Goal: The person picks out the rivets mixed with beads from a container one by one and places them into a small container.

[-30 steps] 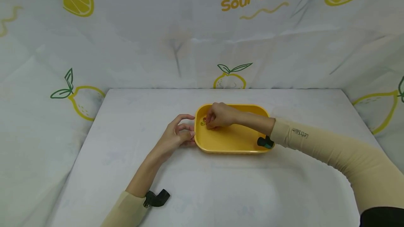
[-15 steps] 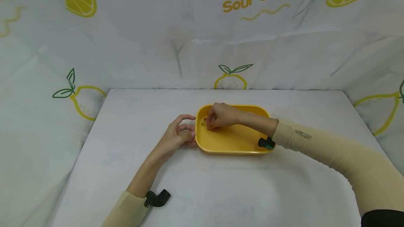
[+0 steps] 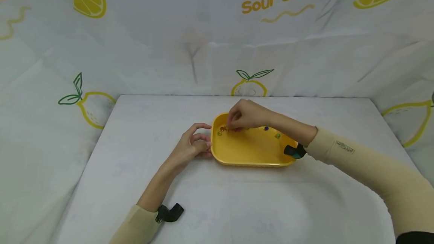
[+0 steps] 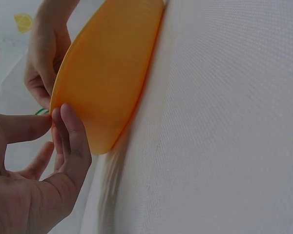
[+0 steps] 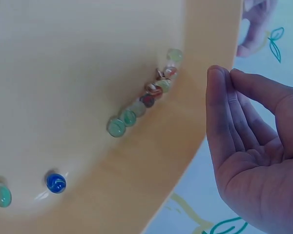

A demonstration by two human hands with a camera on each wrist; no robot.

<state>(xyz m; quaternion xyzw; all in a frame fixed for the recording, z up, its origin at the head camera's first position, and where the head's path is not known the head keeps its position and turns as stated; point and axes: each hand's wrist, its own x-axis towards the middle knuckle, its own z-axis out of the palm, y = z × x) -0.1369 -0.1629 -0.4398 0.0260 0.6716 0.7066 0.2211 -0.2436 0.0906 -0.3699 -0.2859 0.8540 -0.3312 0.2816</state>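
A yellow tray (image 3: pixel 251 153) holds several glass marbles. My left hand (image 3: pixel 193 144) grips the tray's left end, with curved fingers and thumb at its rim in the left wrist view. My right hand (image 3: pixel 247 114) hovers over the tray's back left part, thumb and fingertips drawn together. No marble shows between those fingertips in the right wrist view. A curved row of marbles, among them a green marble (image 5: pixel 116 127) and a dark red marble (image 5: pixel 147 101), lies along the tray's wall. Apart from the row sit a blue marble (image 5: pixel 56 183) and another green marble (image 5: pixel 1 194).
The tray stands on a white tabletop (image 3: pixel 237 206). Behind the table hangs a white cloth (image 3: pixel 152 48) with lemon prints. Black wrist cameras (image 3: pixel 170 212) sit on both forearms, the right one overlapping the tray's right end in the head view.
My right hand has risen from the tray's floor and shifted slightly back and right. Several marbles hidden behind it and its forearm now show. My left hand stays at the tray's end.
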